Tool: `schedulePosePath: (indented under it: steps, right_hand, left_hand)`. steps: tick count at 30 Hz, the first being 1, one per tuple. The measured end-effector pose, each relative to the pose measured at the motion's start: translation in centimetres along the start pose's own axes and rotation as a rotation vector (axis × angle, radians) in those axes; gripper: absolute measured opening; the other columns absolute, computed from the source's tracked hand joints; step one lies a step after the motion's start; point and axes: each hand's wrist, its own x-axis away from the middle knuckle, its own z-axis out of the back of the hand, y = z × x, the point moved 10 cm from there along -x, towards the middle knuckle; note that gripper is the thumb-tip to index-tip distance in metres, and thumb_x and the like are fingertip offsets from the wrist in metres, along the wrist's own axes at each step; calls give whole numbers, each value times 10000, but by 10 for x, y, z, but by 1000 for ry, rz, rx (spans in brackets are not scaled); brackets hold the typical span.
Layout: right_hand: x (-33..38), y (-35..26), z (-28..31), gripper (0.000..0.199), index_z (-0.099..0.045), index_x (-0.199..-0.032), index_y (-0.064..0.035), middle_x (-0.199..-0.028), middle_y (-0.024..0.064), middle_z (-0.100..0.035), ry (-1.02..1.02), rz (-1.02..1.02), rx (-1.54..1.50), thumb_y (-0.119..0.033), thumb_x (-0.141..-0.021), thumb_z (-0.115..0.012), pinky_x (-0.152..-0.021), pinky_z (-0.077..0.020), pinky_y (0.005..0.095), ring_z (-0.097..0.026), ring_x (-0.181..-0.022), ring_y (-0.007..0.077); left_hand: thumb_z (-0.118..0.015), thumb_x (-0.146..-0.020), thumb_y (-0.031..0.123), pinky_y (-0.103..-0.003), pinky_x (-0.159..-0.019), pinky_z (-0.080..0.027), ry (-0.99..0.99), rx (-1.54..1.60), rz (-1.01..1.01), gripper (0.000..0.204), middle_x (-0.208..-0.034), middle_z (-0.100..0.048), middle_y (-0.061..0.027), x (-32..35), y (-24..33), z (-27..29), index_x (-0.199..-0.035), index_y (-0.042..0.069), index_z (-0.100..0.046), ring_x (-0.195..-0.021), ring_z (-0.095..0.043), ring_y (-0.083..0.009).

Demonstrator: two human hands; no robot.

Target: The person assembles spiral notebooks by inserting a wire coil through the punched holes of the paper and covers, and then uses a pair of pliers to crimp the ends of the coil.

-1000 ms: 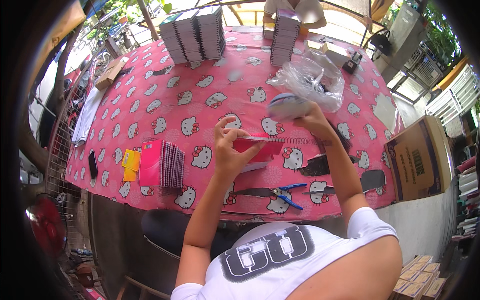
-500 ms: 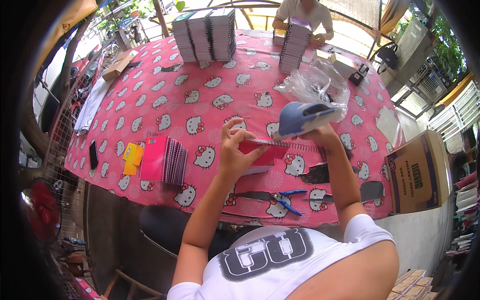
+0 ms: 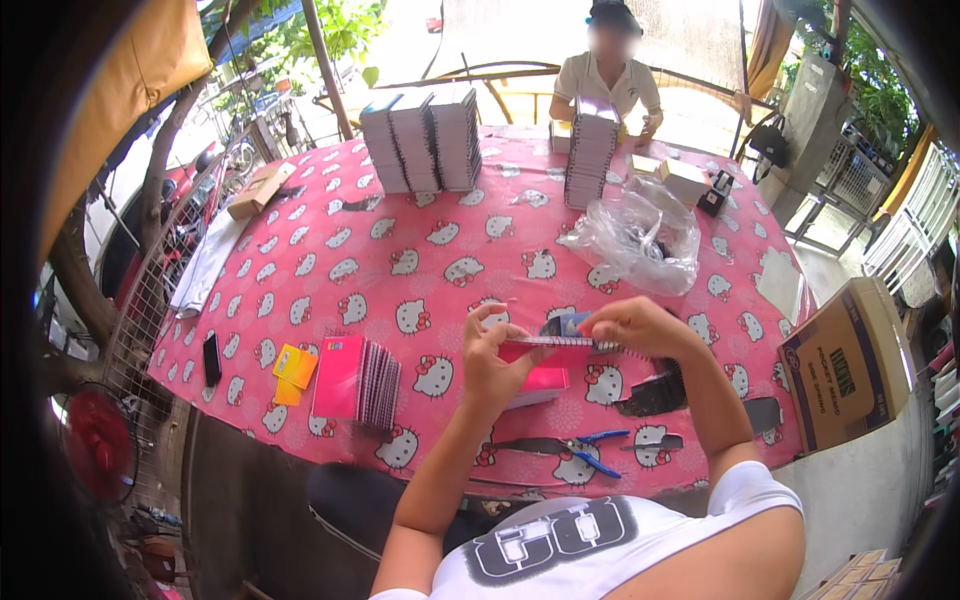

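Note:
My left hand [image 3: 495, 355] pinches a pink notebook [image 3: 540, 352], held on edge above the table. A wire spiral coil [image 3: 622, 348] runs along the notebook's top edge and sticks out past its right end. My right hand [image 3: 640, 325] is over the coil, its fingers pressed together near the notebook's edge; what lies between them is hidden. A blue and white object [image 3: 563, 324] shows just behind the notebook, partly covered. Below the held notebook sits another pink-covered notebook or small stack [image 3: 545, 385]. Blue-handled pliers [image 3: 598, 440] lie nearer to me.
Pink spiral notebooks [image 3: 345, 380] are stacked at left, beside yellow cards [image 3: 292, 370] and a phone [image 3: 211, 358]. Tall notebook stacks [image 3: 420, 145] stand far off. A plastic bag [image 3: 640, 245], a cardboard box [image 3: 845, 365] and a seated person [image 3: 605, 80] are also around the table.
My right hand has let go of the blue and white object, which now sits behind the notebook, and has come to the coil. My view has tilted up.

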Motion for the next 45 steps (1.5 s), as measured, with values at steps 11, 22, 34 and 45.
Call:
schedulePosePath:
  steps: [11, 22, 34, 45]
  right_hand:
    - [29, -52, -11, 216, -623, -997, -39, -925, 128, -565, 241, 109, 406, -147, -815, -667, -744, -497, 430, -617, -850, 340]
    - [29, -47, -18, 236, -596, -944, -15, -930, 143, -550, 330, 139, 288, -148, -777, -695, -739, -482, 456, -592, -872, 355]
    - [31, -30, -8, 313, -609, -1038, -8, -1014, 164, -595, 355, 84, 360, -171, -793, -717, -759, -489, 411, -601, -907, 342]
    - [37, -40, -9, 428, -489, -1000, -43, -977, 122, -511, 377, 60, 324, -143, -697, -775, -777, -458, 392, -557, -928, 323]
  left_hand:
    - [-896, -616, 195, -326, -734, -506, 29, 17, 21, 304, -1192, -489, -92, 9, 5, 0, -795, 77, -681, -865, -542, -185]
    - [-878, -631, 155, -320, -786, -497, 46, 52, -17, 301, -1215, -477, -92, 15, -3, 0, -885, 112, -721, -847, -547, -160]
    - [-837, -668, 95, -341, -871, -439, 0, -74, -111, 248, -1310, -444, -108, 12, 3, -4, -885, 129, -723, -1061, -511, -221]
    - [-796, -714, 99, -459, -1020, -318, 30, -282, -150, 200, -1493, -256, -178, 18, 23, -4, -875, 89, -679, -1285, -328, -363]
